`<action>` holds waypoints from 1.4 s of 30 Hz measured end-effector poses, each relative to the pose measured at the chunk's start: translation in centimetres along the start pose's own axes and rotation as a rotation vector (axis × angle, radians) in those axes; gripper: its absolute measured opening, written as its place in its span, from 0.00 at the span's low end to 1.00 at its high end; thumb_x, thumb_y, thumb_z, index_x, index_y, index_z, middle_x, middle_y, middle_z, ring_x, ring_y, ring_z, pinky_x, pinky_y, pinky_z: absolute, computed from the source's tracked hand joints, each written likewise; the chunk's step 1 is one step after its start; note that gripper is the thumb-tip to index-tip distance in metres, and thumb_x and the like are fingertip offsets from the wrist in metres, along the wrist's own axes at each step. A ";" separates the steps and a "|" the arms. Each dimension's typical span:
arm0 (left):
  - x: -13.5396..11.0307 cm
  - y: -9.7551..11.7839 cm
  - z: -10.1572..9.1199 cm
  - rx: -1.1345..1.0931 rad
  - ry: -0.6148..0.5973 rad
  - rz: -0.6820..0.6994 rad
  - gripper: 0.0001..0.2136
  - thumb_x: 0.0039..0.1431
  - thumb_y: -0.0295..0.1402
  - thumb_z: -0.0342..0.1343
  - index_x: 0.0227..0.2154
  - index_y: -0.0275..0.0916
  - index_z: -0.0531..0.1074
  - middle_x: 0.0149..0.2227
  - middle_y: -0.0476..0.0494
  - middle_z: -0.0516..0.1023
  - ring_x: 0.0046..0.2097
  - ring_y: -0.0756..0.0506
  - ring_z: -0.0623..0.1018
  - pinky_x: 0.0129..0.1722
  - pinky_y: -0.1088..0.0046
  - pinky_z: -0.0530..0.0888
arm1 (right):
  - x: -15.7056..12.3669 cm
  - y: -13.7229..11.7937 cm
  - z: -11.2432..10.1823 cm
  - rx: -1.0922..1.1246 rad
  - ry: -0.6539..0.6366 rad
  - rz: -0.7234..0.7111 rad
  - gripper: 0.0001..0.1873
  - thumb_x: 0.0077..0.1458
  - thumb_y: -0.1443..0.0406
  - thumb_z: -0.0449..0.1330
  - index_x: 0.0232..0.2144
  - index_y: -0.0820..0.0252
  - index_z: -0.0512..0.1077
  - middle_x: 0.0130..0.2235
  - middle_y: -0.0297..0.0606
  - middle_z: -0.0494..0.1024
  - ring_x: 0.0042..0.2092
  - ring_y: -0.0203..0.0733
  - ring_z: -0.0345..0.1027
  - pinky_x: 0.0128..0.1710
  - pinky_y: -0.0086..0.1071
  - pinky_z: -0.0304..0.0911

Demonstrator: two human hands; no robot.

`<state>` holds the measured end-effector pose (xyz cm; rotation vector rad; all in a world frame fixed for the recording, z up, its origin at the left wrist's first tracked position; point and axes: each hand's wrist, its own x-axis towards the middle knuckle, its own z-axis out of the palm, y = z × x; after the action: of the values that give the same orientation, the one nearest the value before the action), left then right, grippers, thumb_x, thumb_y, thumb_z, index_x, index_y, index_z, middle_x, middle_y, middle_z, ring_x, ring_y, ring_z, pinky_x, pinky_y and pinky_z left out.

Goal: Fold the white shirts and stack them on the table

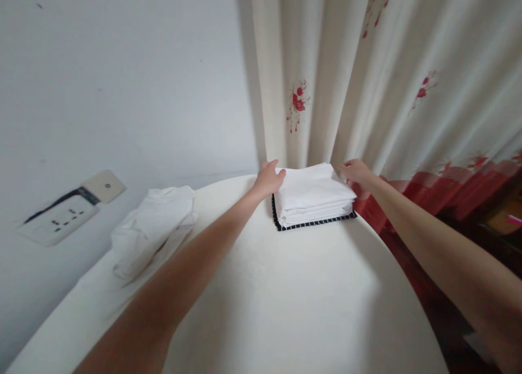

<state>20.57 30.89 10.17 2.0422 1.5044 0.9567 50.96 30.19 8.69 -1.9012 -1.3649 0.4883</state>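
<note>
A stack of folded white cloths [313, 195] lies at the far edge of a round white table [285, 298], on a piece with a black dotted border [314, 223]. My left hand [269, 178] rests against the stack's left side, fingers curled over its top far corner. My right hand [355, 173] touches the stack's right far corner, fingers bent onto the top cloth. Both arms reach far forward across the table.
A crumpled white cloth [153, 227] lies on the table's left side. A cream curtain with red flowers [367, 91] hangs right behind the stack. A white wall with a socket plate [61, 219] stands to the left. Dark furniture [489, 227] sits at the right.
</note>
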 end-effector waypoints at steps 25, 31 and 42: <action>-14.7 -7.5 -5.9 0.578 -0.062 -0.113 0.20 0.68 0.37 0.46 0.60 0.45 0.69 0.69 0.37 0.59 0.71 0.34 0.54 0.65 0.44 0.56 | -8.6 -6.1 -0.9 -0.136 0.360 -0.388 0.19 0.62 0.66 0.49 0.47 0.65 0.76 0.56 0.55 0.74 0.60 0.55 0.65 0.63 0.46 0.56; -23.8 -8.8 -6.0 0.627 -0.219 -0.135 0.25 0.67 0.42 0.45 0.64 0.43 0.64 0.71 0.33 0.54 0.71 0.30 0.51 0.64 0.40 0.55 | -23.4 -8.8 7.4 -0.124 0.068 -0.757 0.20 0.60 0.66 0.50 0.50 0.56 0.75 0.63 0.44 0.68 0.67 0.48 0.54 0.68 0.41 0.48; -30.4 -7.8 -4.9 0.695 -0.112 0.040 0.24 0.69 0.41 0.42 0.66 0.45 0.62 0.70 0.39 0.59 0.70 0.34 0.58 0.65 0.45 0.56 | -33.5 -6.6 15.3 -0.493 -0.318 -0.641 0.29 0.68 0.57 0.45 0.66 0.61 0.59 0.70 0.54 0.54 0.71 0.58 0.44 0.66 0.56 0.41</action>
<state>6.51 4.34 -0.32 2.5353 1.9181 0.3291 24.27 5.51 -0.06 -1.6368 -2.3600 0.1324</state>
